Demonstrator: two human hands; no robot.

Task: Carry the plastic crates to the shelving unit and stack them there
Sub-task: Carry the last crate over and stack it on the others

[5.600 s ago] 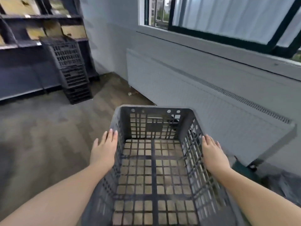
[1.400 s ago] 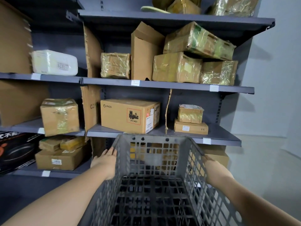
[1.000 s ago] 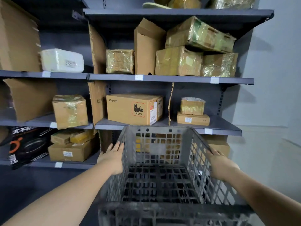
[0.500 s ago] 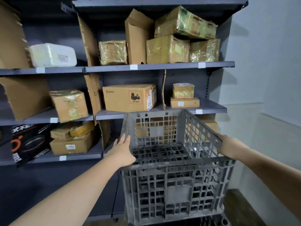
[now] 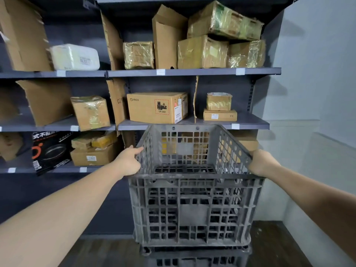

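A grey slatted plastic crate [image 5: 194,205] sits on top of another dark crate [image 5: 194,257], whose rim shows at the bottom edge. The stack stands right in front of the dark shelving unit [image 5: 192,72]. My left hand [image 5: 128,160] grips the top crate's left rim, with the index finger stretched along it. My right hand [image 5: 261,162] is closed over the right rim. The crate is empty inside.
The shelves hold several cardboard boxes, among them a PICO box [image 5: 157,106] just behind the crate, a white package [image 5: 75,57] and a black pan box [image 5: 51,149]. A grey wall [image 5: 317,93] closes the right side. Dark wood floor [image 5: 269,243] shows below.
I carried the crate across the room to the shelving. In the last second it came down onto the crate below, and my view pulled back a little.
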